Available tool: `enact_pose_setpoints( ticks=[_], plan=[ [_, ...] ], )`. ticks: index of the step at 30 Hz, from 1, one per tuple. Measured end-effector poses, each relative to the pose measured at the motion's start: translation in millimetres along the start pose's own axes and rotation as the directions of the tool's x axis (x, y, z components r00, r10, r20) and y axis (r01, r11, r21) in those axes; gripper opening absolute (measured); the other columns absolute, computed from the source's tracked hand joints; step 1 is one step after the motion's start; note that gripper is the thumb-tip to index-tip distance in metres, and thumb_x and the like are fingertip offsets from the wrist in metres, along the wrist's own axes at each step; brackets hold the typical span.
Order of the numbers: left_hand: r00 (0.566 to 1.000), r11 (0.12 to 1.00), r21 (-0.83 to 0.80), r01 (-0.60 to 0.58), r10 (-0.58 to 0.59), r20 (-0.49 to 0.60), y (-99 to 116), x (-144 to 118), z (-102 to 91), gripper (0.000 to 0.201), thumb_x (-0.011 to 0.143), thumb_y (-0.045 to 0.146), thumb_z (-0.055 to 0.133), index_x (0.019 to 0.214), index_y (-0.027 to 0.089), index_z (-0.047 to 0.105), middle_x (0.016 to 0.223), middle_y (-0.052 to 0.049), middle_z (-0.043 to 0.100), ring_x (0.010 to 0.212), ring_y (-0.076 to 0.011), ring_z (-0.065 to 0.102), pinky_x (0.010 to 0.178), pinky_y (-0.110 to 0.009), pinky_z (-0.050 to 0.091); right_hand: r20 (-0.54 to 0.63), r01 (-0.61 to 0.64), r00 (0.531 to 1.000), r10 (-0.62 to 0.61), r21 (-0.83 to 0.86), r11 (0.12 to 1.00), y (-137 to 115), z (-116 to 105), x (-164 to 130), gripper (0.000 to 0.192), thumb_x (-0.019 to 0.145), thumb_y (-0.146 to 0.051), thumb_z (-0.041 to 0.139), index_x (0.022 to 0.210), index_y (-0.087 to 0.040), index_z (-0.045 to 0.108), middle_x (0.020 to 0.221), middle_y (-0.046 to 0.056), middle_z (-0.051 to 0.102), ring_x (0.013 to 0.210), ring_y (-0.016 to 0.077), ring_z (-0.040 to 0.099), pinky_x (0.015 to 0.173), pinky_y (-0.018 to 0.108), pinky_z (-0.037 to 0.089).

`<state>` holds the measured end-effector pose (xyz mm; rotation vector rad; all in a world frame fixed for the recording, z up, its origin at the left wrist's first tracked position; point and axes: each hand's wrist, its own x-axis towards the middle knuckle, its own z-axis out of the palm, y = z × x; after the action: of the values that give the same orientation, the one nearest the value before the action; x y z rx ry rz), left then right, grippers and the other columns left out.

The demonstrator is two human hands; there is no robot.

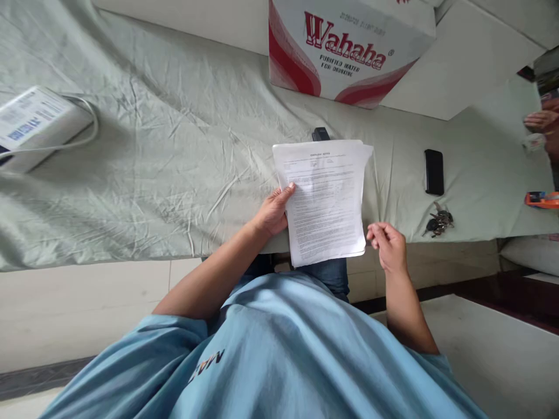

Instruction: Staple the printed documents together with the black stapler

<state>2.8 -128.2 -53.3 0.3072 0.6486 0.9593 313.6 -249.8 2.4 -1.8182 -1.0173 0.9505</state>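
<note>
A thin stack of printed paper sheets [325,203] is held up at the table's front edge, its text side facing me. My left hand [276,210] grips the stack by its left edge, thumb on top and the other fingers behind it, out of sight. Just off the lower right corner of the sheets is my right hand [388,244], its fingers curled together and apart from the paper. Nothing shows in it. From behind the top edge of the sheets pokes a black object [321,134], mostly hidden.
A Wahaha water carton [349,52] stands at the back of the cloth-covered table [174,116]. To the right lie a black phone [434,171] and a bunch of keys [439,221]. A white box [43,122] with a cable sits at left. Another person's hand [541,120] shows far right.
</note>
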Motion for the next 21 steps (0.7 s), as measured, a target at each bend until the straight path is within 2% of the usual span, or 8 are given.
enact_pose_setpoints(
  ticks=[2,4,5,7,11,14,18,21],
  plan=[
    [0.999,0.999,-0.023,-0.024,0.023,-0.022,-2,2,-0.3,0.05,0.083,0.054,0.1,0.114,0.019,0.081,0.117,-0.013,0.088,0.133,-0.0407,0.077,0.121,-0.054,0.061,0.197,-0.191,0.962,0.188,0.0,0.982,6,-6,-31,0.054,0.085,-0.076,0.084,0.082,-0.022,0.082,0.064,0.003,0.073,0.048,0.01,0.048,0.044,0.024,0.035],
    [0.998,0.998,-0.043,-0.046,0.044,-0.052,-6,3,2.1,0.048,0.085,0.053,0.098,0.115,0.02,0.081,0.118,-0.012,0.088,0.136,-0.0408,0.076,0.122,-0.054,0.06,0.395,-0.34,0.861,0.321,-0.022,0.94,10,0,-57,0.056,0.08,-0.078,0.088,0.087,-0.022,0.085,0.072,0.007,0.08,0.055,0.0144,0.062,0.047,0.026,0.048],
    [0.997,0.997,-0.051,-0.054,0.051,-0.062,-9,3,4.7,0.047,0.087,0.053,0.097,0.117,0.021,0.08,0.119,-0.011,0.088,0.137,-0.0407,0.075,0.123,-0.054,0.06,0.452,-0.387,0.822,0.347,-0.004,0.922,12,7,-68,0.058,0.076,-0.078,0.09,0.093,-0.023,0.087,0.081,0.009,0.084,0.063,0.0177,0.071,0.054,0.028,0.056],
    [0.997,0.996,-0.066,-0.06,0.056,-0.06,-15,2,12.2,0.048,0.088,0.052,0.096,0.121,0.021,0.079,0.123,-0.01,0.087,0.141,-0.0406,0.073,0.125,-0.054,0.058,0.484,-0.421,0.813,0.323,0.106,0.901,15,26,-82,0.063,0.069,-0.077,0.096,0.101,-0.024,0.086,0.099,0.01,0.088,0.087,0.0238,0.081,0.073,0.035,0.067],
    [1.0,0.996,-0.087,-0.023,0.023,-0.002,-25,-7,28.0,0.054,0.086,0.055,0.097,0.124,0.021,0.078,0.127,-0.011,0.086,0.146,-0.041,0.069,0.128,-0.055,0.056,0.285,-0.406,0.908,0.308,0.413,0.815,17,59,-95,0.061,0.063,-0.077,0.099,0.093,-0.027,0.083,0.096,0.006,0.087,0.106,0.0317,0.082,0.093,0.044,0.068],
    [0.998,0.999,-0.044,0.009,-0.007,0.064,-22,-16,30.4,0.051,0.084,0.054,0.098,0.119,0.021,0.08,0.126,-0.011,0.086,0.144,-0.0418,0.07,0.127,-0.056,0.056,0.118,-0.358,0.928,0.354,0.546,0.757,15,66,-95,0.051,0.067,-0.063,0.103,0.101,-0.031,0.085,0.109,0.003,0.089,0.121,0.0329,0.08,0.109,0.05,0.064],
    [0.991,0.991,0.131,-0.04,0.023,0.13,5,-19,19.4,0.051,0.076,0.044,0.103,0.116,0.021,0.082,0.118,-0.011,0.087,0.136,-0.0413,0.075,0.121,-0.056,0.06,-0.055,-0.192,0.963,0.264,0.549,0.814,9,52,-74,0.039,0.07,-0.049,0.102,0.101,-0.03,0.087,0.115,0.004,0.09,0.126,0.0316,0.08,0.125,0.056,0.055],
    [0.971,0.939,0.27,-0.212,0.172,0.164,37,-9,5.4,0.054,0.076,0.046,0.103,0.122,0.026,0.081,0.118,-0.008,0.086,0.128,-0.0358,0.078,0.113,-0.051,0.064,-0.221,0.06,0.974,0.046,0.45,0.891,4,28,-48,0.036,0.076,-0.044,0.099,0.107,-0.031,0.089,0.124,0.002,0.089,0.134,0.0304,0.077,0.133,0.058,0.047]
  ],
)
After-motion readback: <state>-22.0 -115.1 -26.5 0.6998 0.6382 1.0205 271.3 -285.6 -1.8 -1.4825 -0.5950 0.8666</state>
